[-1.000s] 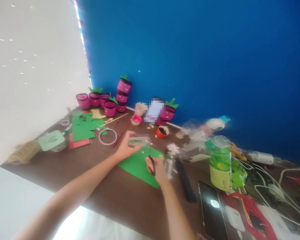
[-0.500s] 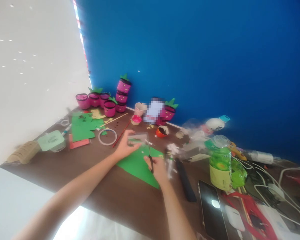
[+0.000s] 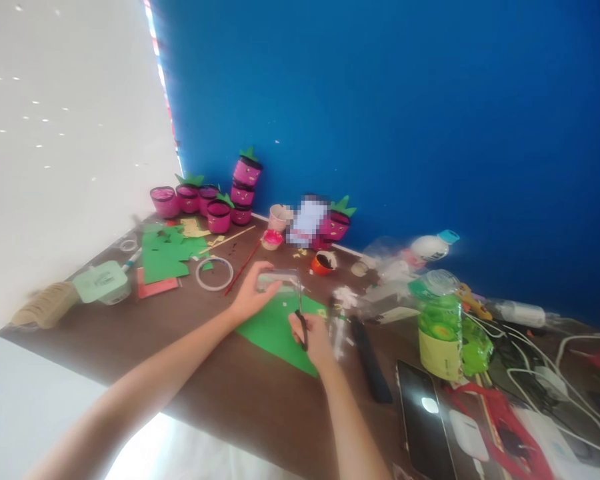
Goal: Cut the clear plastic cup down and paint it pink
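Note:
My left hand (image 3: 250, 293) pinches a small pale, see-through piece (image 3: 279, 277) and holds it up above a green paper sheet (image 3: 275, 328) that lies on the brown table (image 3: 230, 393). My right hand (image 3: 314, 337) is closed round the black handles of a pair of scissors (image 3: 301, 313). Their blades point up and meet the right end of the pale piece. Both hands hover over the green sheet, close together.
Pink painted cups (image 3: 220, 215) with green tops stand at the back by the blue wall. A tape ring (image 3: 215, 273), green and red paper scraps (image 3: 166, 257) and a pale green box (image 3: 103, 283) lie at the left. At the right are a green bottle (image 3: 439, 327), a phone (image 3: 425, 413) and cables (image 3: 545, 380).
Almost nothing has changed. The scissors and the pale piece have shifted slightly against each other while both hands stay over the green sheet.

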Tool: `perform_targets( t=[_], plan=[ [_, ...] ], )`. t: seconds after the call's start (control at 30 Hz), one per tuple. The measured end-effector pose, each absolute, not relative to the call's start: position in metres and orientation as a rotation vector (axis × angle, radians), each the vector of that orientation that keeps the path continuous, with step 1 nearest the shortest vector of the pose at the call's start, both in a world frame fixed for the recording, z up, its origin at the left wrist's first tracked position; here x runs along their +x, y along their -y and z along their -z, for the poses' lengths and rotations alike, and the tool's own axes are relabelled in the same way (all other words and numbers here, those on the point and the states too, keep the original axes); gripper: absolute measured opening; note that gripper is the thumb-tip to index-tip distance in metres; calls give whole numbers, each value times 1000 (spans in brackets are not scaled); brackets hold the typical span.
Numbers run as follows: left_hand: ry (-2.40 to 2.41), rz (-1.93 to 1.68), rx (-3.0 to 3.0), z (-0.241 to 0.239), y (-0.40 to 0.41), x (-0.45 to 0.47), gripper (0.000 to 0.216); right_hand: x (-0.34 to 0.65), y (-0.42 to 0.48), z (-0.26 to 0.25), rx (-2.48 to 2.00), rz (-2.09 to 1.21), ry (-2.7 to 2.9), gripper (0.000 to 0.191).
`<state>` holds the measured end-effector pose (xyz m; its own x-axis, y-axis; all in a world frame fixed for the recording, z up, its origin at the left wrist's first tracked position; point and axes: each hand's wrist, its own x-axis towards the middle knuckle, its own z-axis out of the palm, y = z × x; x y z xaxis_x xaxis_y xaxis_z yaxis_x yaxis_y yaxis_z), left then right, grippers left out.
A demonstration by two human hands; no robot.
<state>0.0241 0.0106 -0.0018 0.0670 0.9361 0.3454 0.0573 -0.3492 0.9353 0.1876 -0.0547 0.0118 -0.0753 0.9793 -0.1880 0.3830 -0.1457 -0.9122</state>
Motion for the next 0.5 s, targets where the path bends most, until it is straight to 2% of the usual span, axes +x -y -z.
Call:
perform_targets(
  t=[0.5],
  plan=[
    [-1071,-1362,1505,0,-11,24,32,191,54,-5,-1626,-1176,1488,51]
  ],
)
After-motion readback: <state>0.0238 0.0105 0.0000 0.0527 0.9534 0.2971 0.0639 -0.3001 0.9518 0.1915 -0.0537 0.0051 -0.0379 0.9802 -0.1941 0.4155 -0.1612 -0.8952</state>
